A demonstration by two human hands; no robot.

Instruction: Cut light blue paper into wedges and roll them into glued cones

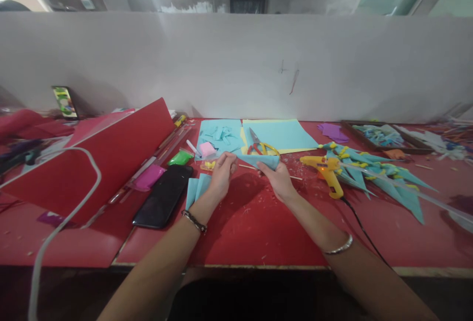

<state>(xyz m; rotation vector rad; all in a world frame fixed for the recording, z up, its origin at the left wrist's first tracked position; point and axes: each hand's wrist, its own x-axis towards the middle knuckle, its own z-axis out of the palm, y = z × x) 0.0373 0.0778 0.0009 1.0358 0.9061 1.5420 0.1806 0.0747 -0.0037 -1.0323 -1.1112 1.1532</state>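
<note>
A folded light-blue paper piece (269, 161) stretches between my two hands above the red table. My left hand (222, 176) pinches its narrow left end. On its wider right end, my right hand (278, 179) is closed, thumb on top. Just behind it lie scissors (264, 147) with red and yellow handles, and a thin wooden stick (295, 177) passes under my hands. More folded blue paper (198, 188) rests beside my left wrist. Right of my right hand lies a yellow glue gun (325, 171), its small light lit, near finished-looking blue paper cones (384, 178) with yellow bits.
Blue and yellow sheets (288, 134) lie at the back, with blue scraps (223, 135) on the left one. A black phone (164, 197), a green packet (180, 157) and a red board (103, 163) stand left. A scrap tray (388, 136) sits back right; a cord (364, 230) crosses the front.
</note>
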